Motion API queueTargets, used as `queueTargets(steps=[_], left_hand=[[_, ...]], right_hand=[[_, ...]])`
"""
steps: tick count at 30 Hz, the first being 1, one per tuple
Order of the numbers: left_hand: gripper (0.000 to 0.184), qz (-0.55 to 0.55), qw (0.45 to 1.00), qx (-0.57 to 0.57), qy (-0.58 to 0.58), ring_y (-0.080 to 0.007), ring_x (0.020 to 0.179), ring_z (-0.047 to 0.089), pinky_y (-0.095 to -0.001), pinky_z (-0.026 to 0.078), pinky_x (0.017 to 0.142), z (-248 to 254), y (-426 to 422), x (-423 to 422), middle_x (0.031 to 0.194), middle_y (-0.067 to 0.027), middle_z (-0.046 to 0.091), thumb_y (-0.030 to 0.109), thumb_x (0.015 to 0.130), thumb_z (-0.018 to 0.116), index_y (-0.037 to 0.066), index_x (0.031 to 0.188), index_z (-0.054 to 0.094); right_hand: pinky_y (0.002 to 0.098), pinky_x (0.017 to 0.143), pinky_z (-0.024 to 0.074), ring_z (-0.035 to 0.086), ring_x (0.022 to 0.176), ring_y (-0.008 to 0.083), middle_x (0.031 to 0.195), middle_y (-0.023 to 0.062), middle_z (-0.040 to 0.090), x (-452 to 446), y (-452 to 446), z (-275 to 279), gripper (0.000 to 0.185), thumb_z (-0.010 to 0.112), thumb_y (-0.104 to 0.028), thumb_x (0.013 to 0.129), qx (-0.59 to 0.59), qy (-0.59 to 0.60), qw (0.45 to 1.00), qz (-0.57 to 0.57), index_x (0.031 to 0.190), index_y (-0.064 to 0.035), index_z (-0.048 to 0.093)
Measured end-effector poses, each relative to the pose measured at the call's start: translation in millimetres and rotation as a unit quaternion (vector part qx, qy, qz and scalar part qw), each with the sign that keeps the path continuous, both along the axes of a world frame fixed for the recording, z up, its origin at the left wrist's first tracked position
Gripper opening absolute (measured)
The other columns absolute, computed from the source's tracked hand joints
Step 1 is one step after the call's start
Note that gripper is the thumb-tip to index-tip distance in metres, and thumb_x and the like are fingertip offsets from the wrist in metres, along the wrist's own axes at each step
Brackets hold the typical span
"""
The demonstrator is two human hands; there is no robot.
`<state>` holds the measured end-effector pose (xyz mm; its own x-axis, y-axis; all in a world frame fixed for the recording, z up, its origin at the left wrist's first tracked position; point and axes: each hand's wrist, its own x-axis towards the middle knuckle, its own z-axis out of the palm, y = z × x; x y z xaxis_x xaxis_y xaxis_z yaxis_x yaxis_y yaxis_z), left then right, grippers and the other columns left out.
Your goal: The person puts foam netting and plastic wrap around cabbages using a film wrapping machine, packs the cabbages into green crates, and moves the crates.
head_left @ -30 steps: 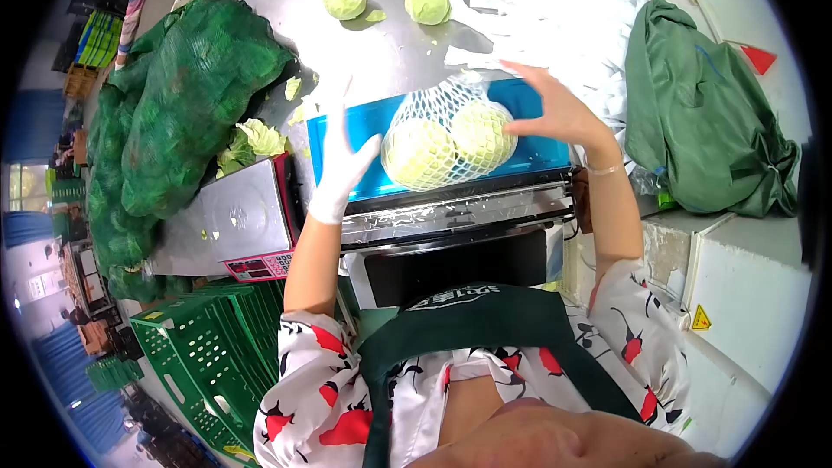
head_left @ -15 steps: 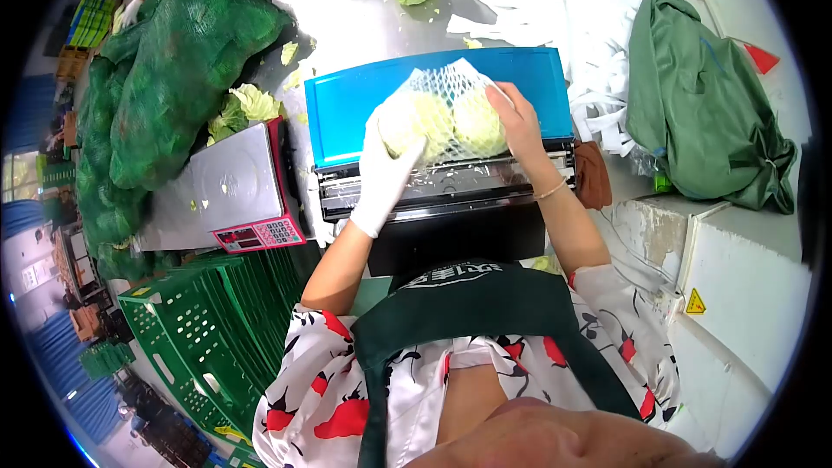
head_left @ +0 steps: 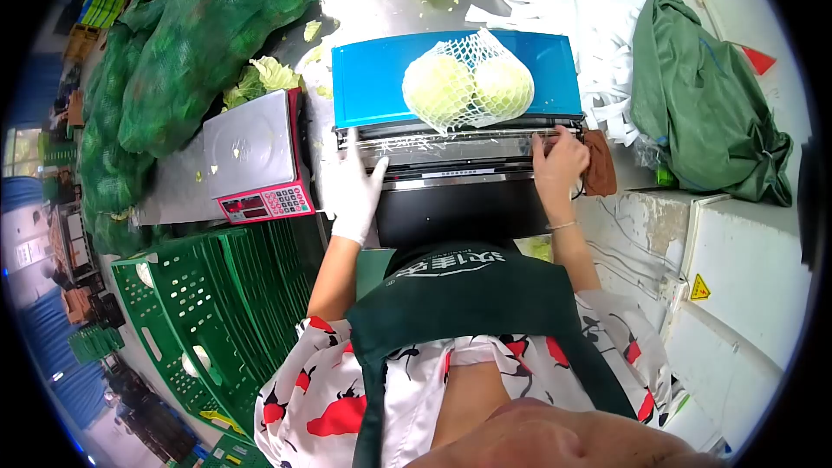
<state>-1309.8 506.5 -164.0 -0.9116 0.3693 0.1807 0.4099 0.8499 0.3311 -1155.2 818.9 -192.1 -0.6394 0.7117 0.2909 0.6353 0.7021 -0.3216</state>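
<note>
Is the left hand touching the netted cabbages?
Apart: the head view shows part of the blue panel between the left hand and the netted cabbages.

White lettering (head_left: pixel 451 264), seemingly Chinese characters, crosses the dark green cloth apron (head_left: pixel 472 308); a yellow triangular lightning-bolt sign (head_left: pixel 699 288) marks the white boxy cabinet (head_left: pixel 745 295); digits on the red-and-silver flat-topped scale (head_left: pixel 251 143) are unreadable.
</note>
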Motion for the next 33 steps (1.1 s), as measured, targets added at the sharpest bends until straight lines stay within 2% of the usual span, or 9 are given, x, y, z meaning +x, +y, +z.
queueTargets(steps=[3,6,11,12,15,18,19,25,33], left_hand=[[0.048,-0.034,0.974,0.203,-0.094,-0.0192,0.086,0.061,-0.0331,0.046,0.087,-12,17,-2,0.088,-0.0058,0.069,0.006,0.088,0.065,0.012,0.135,0.058],[0.025,-0.094,0.857,0.397,-0.316,-0.0132,0.086,0.062,-0.0276,0.048,0.081,34,8,-5,0.094,-0.0051,0.07,0.003,0.089,0.062,0.003,0.112,0.072],[0.012,-0.239,0.751,0.41,-0.458,-0.0199,0.083,0.063,-0.0327,0.05,0.076,124,-22,-12,0.087,-0.0106,0.068,0.006,0.084,0.069,-0.004,0.087,0.075],[0.022,-0.282,0.759,0.446,-0.381,-0.0181,0.089,0.063,-0.0345,0.051,0.082,116,-20,-23,0.095,-0.0114,0.07,0.011,0.082,0.071,-0.001,0.101,0.075],[0.098,-0.271,0.867,0.377,-0.178,-0.0295,0.138,0.04,-0.0409,0.029,0.115,129,32,-63,0.146,-0.0189,0.045,0.023,0.07,0.083,0.001,0.15,0.032],[0.123,-0.322,0.936,0.133,-0.051,-0.0391,0.138,0.037,-0.043,0.03,0.115,72,69,-110,0.15,-0.0236,0.034,0.035,0.056,0.092,0.0,0.151,0.022],[0.124,-0.338,0.938,0.06,-0.049,-0.0408,0.137,0.037,-0.0431,0.031,0.115,54,79,-116,0.15,-0.0244,0.034,0.035,0.055,0.092,0.0,0.151,0.022],[0.124,-0.239,0.869,0.257,-0.348,-0.0321,0.134,0.046,-0.038,0.036,0.113,15,98,-129,0.145,-0.0232,0.042,0.026,0.056,0.094,0.01,0.154,0.02],[0.074,-0.099,0.675,0.448,-0.577,-0.0179,0.124,0.05,-0.0315,0.04,0.107,31,68,-67,0.137,-0.011,0.051,0.012,0.087,0.073,-0.003,0.146,0.032]], right_hand=[[0.0363,0.095,0.0415,0.057,0.099,0.0206,0.094,0.0093,0.065,-6,5,-1,0.031,0.067,-0.017,0.089,-0.326,0.13,0.935,0.047,0.111,0.0038,0.064],[0.0256,0.092,0.0431,0.058,0.092,0.0121,0.094,0.0041,0.066,11,25,40,0.023,0.059,-0.002,0.092,-0.661,0.291,0.684,0.103,0.112,0.004,0.068],[0.0384,0.106,0.0404,0.058,0.102,0.025,0.108,0.0143,0.065,66,60,117,0.024,0.065,-0.005,0.087,-0.661,0.259,0.569,0.415,0.107,0.0069,0.066],[0.0396,0.107,0.0397,0.058,0.103,0.026,0.106,0.0139,0.064,57,63,132,0.029,0.065,-0.005,0.085,-0.656,0.305,0.535,0.436,0.111,0.007,0.064],[0.0455,0.113,0.0332,0.049,0.126,0.0346,0.124,0.0151,0.06,0,64,166,0.053,0.073,-0.012,0.08,-0.56,0.302,0.741,0.214,0.128,0.0037,0.056],[0.0421,0.115,0.0293,0.037,0.14,0.0353,0.145,0.0172,0.046,-84,70,128,0.1,0.087,-0.025,0.067,-0.192,0.061,0.882,0.426,0.147,0.0009,0.033],[0.0401,0.116,0.0273,0.037,0.14,0.0334,0.149,0.0177,0.043,-98,73,98,0.114,0.091,-0.028,0.062,-0.07,0.005,0.881,0.469,0.151,-0.0003,0.025],[0.0343,0.104,0.0421,0.055,0.123,0.0272,0.141,0.0201,0.049,-127,71,64,0.121,0.093,-0.022,0.059,-0.373,0.012,0.855,0.361,0.153,-0.0042,0.019],[0.0302,0.104,0.0386,0.05,0.122,0.0161,0.137,0.0099,0.051,-84,40,72,0.068,0.058,-0.042,0.096,-0.698,0.079,0.685,0.197,0.145,0.0004,0.037]])
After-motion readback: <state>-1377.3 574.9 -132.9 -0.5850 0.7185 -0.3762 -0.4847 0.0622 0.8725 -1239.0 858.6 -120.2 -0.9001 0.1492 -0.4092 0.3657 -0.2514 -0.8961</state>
